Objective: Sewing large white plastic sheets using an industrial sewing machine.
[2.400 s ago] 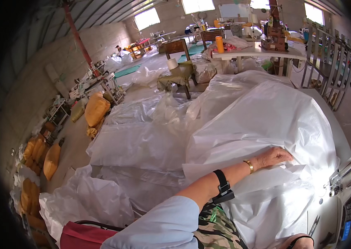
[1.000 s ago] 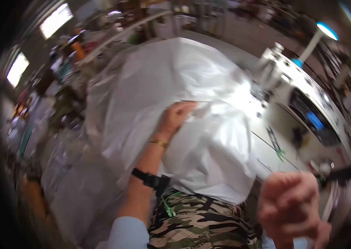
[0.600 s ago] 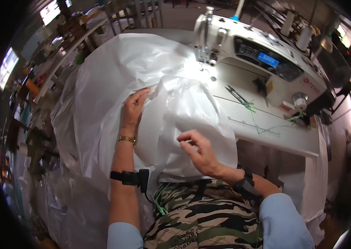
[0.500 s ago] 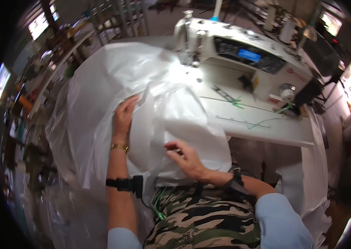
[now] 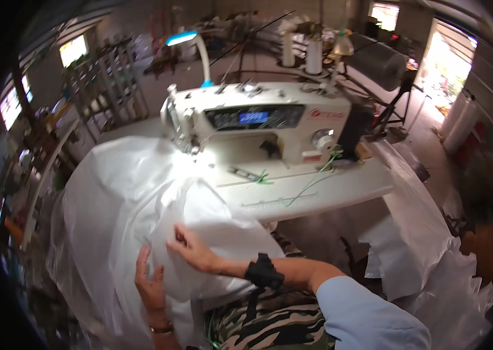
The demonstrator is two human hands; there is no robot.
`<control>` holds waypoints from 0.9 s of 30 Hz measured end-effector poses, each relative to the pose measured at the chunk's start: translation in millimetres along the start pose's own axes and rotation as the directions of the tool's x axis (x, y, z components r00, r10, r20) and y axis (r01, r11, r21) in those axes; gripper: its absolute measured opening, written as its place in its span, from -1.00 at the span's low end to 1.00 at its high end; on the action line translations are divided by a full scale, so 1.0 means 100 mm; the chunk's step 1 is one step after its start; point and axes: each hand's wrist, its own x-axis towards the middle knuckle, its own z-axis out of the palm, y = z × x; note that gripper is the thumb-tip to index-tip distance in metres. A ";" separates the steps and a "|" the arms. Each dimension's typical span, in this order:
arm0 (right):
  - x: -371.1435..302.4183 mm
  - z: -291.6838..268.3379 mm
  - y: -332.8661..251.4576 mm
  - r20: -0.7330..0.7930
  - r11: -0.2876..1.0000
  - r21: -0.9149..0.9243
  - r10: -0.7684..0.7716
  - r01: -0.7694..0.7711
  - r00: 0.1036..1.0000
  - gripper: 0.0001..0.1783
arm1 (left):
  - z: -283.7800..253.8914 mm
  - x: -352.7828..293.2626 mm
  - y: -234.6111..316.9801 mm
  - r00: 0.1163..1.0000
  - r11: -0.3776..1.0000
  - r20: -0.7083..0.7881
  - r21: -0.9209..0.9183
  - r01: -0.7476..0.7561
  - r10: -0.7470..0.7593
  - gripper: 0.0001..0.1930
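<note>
A large white plastic-like sheet (image 5: 112,192) spreads over the left of the sewing table and drapes toward my lap. Its far edge reaches the lit needle area of a white sewing machine (image 5: 281,105). My left hand (image 5: 151,286) lies against the sheet, thumb and fingers apart, with a gold bracelet at the wrist. Just above and right of it, my right hand (image 5: 195,252) hovers over or touches the sheet; contact is hard to make out. Its fingers are loosely curved and spread, with nothing seen between them.
Small thread snips (image 5: 245,174) and green thread (image 5: 307,188) lie on the machine bed. A lamp (image 5: 202,55) rises behind the machine, near thread cones (image 5: 313,55). More white sheeting (image 5: 421,233) hangs at the right table end. A metal rack (image 5: 106,87) stands at back left.
The view has swung up and right, so the machine sits lower and farther left. My right hand has come closer to my left hand over the sheet.
</note>
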 end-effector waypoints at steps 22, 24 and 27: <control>-0.10 0.11 -0.39 0.777 0.976 -0.217 0.158 0.024 0.609 -0.43 | -1.30 -0.32 -1.36 0.936 0.335 -0.341 0.875 0.350 -0.086 -0.53; -0.40 0.37 -0.36 0.874 0.889 -0.222 -0.001 0.400 0.485 -0.34 | -1.42 -0.11 -1.41 0.946 0.408 -0.288 0.854 0.324 -0.149 -0.50; -0.64 0.46 -0.54 0.947 0.985 -0.169 0.172 -0.033 0.271 -0.26 | -1.45 0.04 -1.24 0.950 0.408 -0.197 0.868 0.283 -0.240 -0.45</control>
